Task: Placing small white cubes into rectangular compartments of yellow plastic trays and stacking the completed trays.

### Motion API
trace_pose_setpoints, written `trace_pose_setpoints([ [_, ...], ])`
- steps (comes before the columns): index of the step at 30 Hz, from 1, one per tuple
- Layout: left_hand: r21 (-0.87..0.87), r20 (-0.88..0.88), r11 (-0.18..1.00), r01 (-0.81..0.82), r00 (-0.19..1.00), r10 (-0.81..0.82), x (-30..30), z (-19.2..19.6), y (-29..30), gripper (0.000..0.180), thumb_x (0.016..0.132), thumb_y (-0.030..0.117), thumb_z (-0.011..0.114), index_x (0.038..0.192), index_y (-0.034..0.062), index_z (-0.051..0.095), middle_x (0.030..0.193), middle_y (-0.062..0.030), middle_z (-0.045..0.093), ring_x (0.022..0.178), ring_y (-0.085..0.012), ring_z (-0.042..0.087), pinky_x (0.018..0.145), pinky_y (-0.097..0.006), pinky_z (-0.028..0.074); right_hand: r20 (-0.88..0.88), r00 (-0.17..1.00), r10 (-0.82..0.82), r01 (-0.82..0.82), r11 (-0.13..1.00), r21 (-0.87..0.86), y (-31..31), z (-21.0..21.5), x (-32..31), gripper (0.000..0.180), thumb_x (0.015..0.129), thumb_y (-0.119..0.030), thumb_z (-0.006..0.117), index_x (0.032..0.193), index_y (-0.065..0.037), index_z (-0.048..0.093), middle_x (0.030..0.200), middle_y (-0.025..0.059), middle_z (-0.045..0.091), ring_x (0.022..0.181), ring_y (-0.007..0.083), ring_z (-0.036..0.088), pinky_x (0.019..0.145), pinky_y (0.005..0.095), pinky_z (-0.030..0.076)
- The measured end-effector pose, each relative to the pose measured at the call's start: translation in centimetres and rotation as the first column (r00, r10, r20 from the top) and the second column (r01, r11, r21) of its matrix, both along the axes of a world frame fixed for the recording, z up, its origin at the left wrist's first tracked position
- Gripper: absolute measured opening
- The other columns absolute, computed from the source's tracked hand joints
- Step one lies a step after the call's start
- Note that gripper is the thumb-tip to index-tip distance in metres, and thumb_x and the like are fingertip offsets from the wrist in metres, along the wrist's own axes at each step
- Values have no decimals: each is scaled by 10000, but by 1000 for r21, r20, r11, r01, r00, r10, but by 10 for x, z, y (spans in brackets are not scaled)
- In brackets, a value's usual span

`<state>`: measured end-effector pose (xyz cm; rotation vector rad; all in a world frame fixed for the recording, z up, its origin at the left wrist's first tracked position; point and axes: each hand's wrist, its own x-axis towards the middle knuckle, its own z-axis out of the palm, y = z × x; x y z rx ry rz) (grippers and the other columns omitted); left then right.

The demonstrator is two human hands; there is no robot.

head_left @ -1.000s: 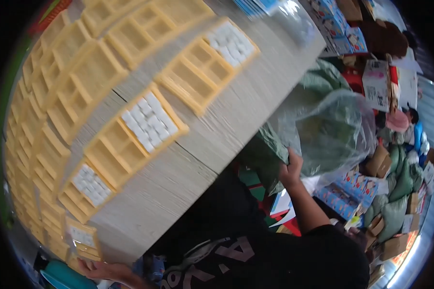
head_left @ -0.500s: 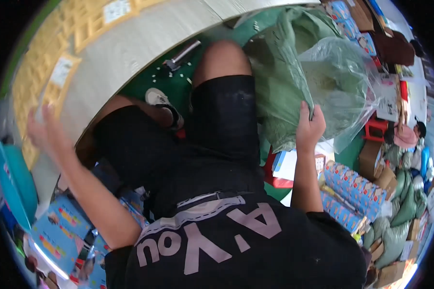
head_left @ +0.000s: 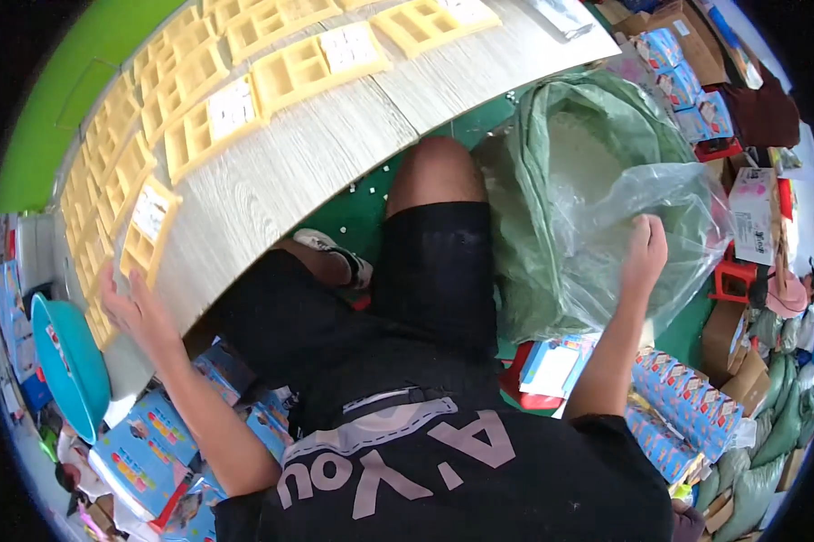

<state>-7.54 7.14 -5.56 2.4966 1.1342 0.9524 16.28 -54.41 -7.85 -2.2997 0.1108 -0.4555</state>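
Plainly, the right hand (head_left: 646,248) clutched the clear plastic bag (head_left: 646,212), fingers hidden; the left hand (head_left: 136,312) hovered wide over the pale wooden worktop (head_left: 299,172).

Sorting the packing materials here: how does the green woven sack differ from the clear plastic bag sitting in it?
The green woven sack is opaque and coarse; the clear plastic bag is see-through and glossy. The sack forms the outer layer, its mouth folded open on the floor; the bag sits inside it, crumpled, with the right hand at its edge. The left hand touches neither and rests by the pale wooden table. Both are soft and open-topped.
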Motion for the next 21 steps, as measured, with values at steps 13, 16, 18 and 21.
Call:
trace_pose_setpoints([
  [13, -125, 37, 979, -161, 985, 167, -10, 27, -17, 509, 984, 127, 588, 1454, 7, 433, 1488, -187, 424, 1375, -354, 393, 1134, -469, 352, -696, 697, 174, -659, 539, -525, -108, -212, 166, 375, 1013, -320, 503, 1146, -25, 693, 1111, 208, 722, 1065, 441, 666, 952, 487, 516],
  [16, 187, -237, 967, -171, 948, 213, -54, 24, 3, 510, 963, 51, 589, 1447, -2, 438, 1465, -195, 456, 1366, -353, 410, 1150, -456, 327, -696, 668, 262, -706, 521, -480, -48, -215, 178, 375, 1013, -319, 499, 1147, -27, 692, 1114, 211, 720, 1065, 442, 666, 951, 489, 518],
  [18, 241, -291, 958, -157, 930, 226, -59, 23, 8, 505, 962, 51, 581, 1442, -9, 437, 1473, -203, 451, 1382, -371, 401, 1168, -471, 306, -683, 654, 324, -730, 506, -460, -27, -207, 184, 375, 1014, -318, 497, 1148, -27, 692, 1116, 214, 718, 1064, 442, 666, 951, 491, 520],
  [21, 214, -319, 965, -152, 923, 216, -60, 13, 13, 510, 957, 59, 574, 1440, -15, 432, 1492, -219, 440, 1410, -405, 383, 1194, -499, 274, -650, 660, 376, -735, 502, -456, 8, -190, 162, 376, 1014, -317, 493, 1149, -29, 692, 1120, 217, 716, 1064, 443, 667, 950, 494, 522],
])
